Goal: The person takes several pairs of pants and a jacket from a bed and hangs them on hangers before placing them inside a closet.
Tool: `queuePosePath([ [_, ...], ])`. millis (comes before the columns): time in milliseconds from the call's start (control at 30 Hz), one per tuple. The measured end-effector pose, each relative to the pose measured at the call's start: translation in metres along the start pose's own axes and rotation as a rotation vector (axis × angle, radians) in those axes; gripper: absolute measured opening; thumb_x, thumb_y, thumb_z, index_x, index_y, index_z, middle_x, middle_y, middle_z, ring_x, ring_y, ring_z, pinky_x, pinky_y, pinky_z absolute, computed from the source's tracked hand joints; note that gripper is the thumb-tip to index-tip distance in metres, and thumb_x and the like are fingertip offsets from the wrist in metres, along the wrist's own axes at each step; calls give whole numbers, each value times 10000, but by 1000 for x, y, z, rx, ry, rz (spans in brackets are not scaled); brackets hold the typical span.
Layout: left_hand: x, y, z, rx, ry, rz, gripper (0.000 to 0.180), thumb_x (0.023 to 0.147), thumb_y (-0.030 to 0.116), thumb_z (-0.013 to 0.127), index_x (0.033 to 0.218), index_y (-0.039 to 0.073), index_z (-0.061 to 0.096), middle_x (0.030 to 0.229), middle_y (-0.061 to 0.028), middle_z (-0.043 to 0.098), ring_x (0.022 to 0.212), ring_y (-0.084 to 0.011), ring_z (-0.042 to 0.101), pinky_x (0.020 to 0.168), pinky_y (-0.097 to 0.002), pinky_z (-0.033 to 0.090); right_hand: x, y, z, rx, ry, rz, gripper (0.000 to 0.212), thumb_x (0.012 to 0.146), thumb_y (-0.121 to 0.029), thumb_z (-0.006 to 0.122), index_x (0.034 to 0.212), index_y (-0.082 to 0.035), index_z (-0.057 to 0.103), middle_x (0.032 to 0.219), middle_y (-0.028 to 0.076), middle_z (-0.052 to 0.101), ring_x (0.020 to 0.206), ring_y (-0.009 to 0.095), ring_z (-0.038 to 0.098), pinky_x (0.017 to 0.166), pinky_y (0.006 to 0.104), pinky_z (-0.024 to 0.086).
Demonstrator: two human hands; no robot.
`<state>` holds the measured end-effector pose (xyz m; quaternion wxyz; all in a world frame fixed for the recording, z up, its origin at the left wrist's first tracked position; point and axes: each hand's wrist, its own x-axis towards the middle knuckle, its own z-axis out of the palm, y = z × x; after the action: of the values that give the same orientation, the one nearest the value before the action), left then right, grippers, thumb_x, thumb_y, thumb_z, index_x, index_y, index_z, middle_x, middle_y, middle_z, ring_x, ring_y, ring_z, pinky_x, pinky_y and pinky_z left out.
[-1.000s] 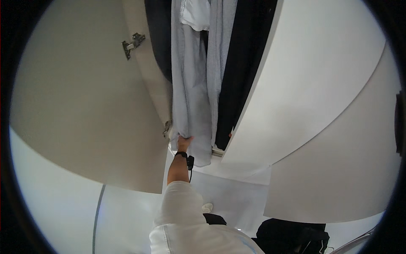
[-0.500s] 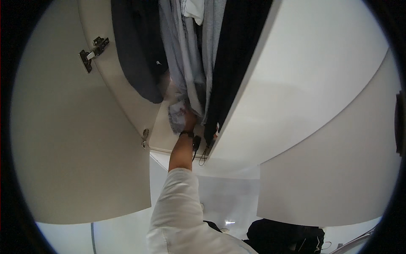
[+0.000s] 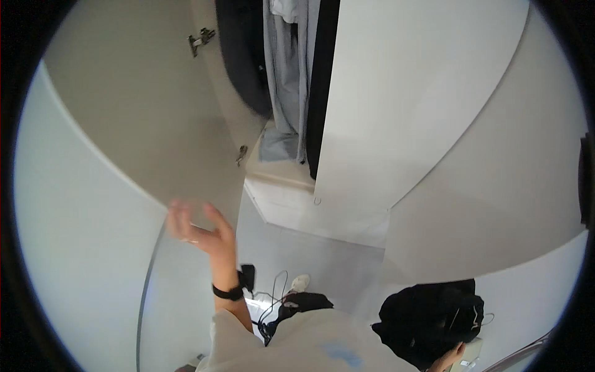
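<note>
My left hand is raised at the edge of the left cabinet door, fingers apart and slightly blurred. Whether it touches the door I cannot tell. A black strap with a small black box circles that wrist. At the lower right, part of my right hand shows under a bunched black garment, apparently gripping it; most of its fingers are hidden. Inside the cabinet hang a dark jacket, grey clothes and a black garment. A grey-blue folded cloth end rests on the cabinet floor.
The left door stands wide open on metal hinges. A white door or panel covers the cabinet's right side. Grey floor lies below, with my white shoe on it. Thin cables dangle by my left forearm. A pale box sits beside my right hand.
My left hand has come out of the cabinet, away from the grey clothes, and moved left to the door edge. The cloth end stays on the cabinet floor. My view has shifted.
</note>
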<state>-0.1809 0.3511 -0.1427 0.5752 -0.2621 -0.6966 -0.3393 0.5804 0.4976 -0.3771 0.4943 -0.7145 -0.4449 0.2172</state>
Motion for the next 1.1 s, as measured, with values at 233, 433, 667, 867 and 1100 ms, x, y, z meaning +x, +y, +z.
queuePosePath([
  [233,-20,-131,21,133,-100,-506,588,896,374,639,1260,-50,457,1269,-244,496,1211,-345,464,1007,-431,357,6,30,18,-73,32,-28,439,973,-229,519,1237,122,520,1193,216,598,1047,261,570,949,333,422],
  [433,2,-66,24,-80,-570,-892,580,945,409,554,1271,-65,480,1108,-224,620,997,-310,611,885,-355,457,-56,-56,8,-38,101,58,408,977,-216,514,1215,114,534,1140,191,625,997,246,579,913,325,429],
  [667,-22,-18,56,-654,-561,-473,669,978,263,488,1459,-73,166,1514,-276,193,1425,-358,181,1153,-390,158,-132,-61,-31,-101,93,-95,351,976,-199,509,1118,115,574,1027,187,643,915,249,578,866,338,437],
  [867,-31,36,67,-645,-571,-343,976,906,336,612,1449,-82,-83,1479,-366,-150,1406,-476,-87,1145,-514,44,-171,-10,-70,-74,164,-142,300,963,-159,527,1076,115,573,996,191,636,886,246,568,842,349,445],
  [1100,3,52,61,-595,-578,-324,1081,875,376,642,1413,-110,-160,1445,-407,-182,1370,-539,-126,1124,-576,16,-246,-103,-148,-166,-55,64,481,947,-288,541,1243,91,533,1186,298,587,1048,369,558,940,380,416],
])
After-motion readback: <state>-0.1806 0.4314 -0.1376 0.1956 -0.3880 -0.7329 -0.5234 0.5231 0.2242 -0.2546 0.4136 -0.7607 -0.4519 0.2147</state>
